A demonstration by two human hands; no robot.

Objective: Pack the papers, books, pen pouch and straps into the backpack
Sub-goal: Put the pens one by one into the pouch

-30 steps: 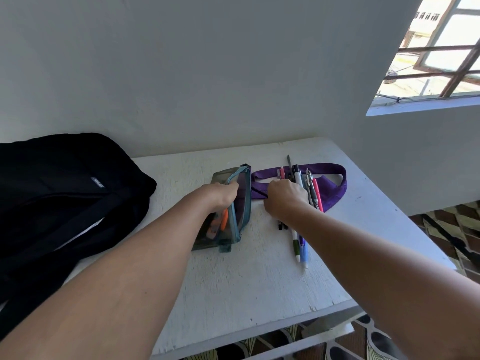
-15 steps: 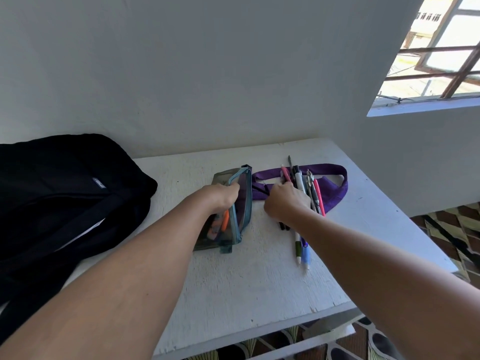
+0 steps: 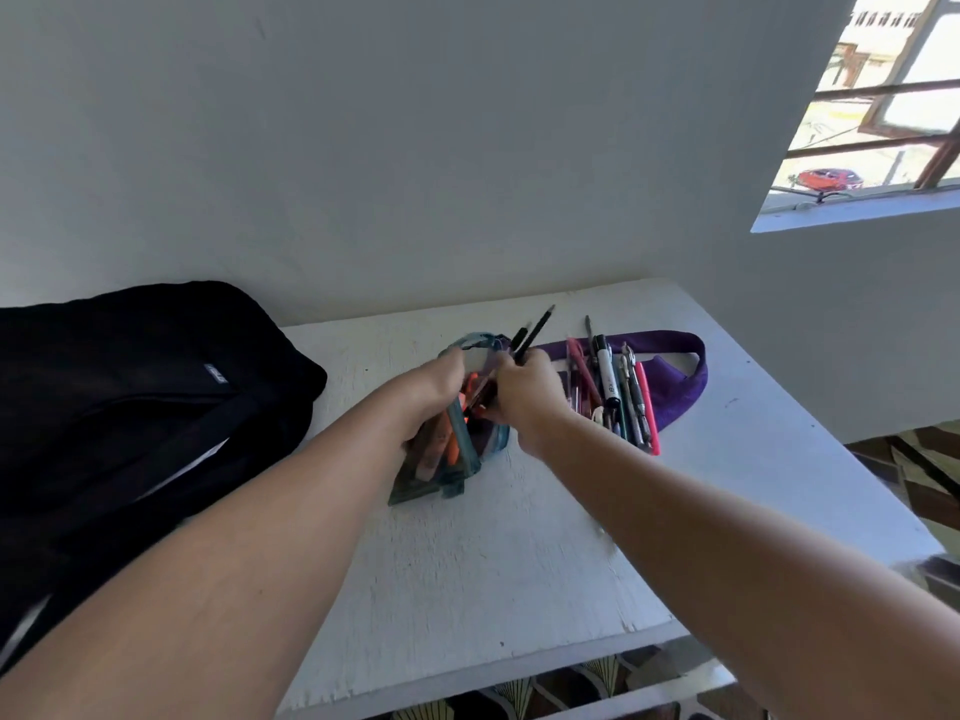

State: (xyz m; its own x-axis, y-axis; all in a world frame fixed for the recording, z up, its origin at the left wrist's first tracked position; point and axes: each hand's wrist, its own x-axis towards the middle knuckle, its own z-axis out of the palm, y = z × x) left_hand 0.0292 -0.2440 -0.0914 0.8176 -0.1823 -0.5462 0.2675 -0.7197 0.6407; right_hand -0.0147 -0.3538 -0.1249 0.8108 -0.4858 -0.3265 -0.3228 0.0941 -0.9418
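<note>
A teal see-through pen pouch lies mid-table with orange pens inside. My left hand grips its open top edge. Over the pouch mouth, my right hand holds two black pens, their tips sticking up and away. Several more pens lie in a row on a purple strap to the right. The black backpack sits at the table's left, white paper showing in its opening.
The white table stands against a white wall; its front edge is near me and its right edge drops to a patterned floor. A barred window is at upper right.
My right hand has lifted black pens from the row and carried them left to the pouch mouth. My left hand has kept holding the pouch. The view has tilted slightly.
</note>
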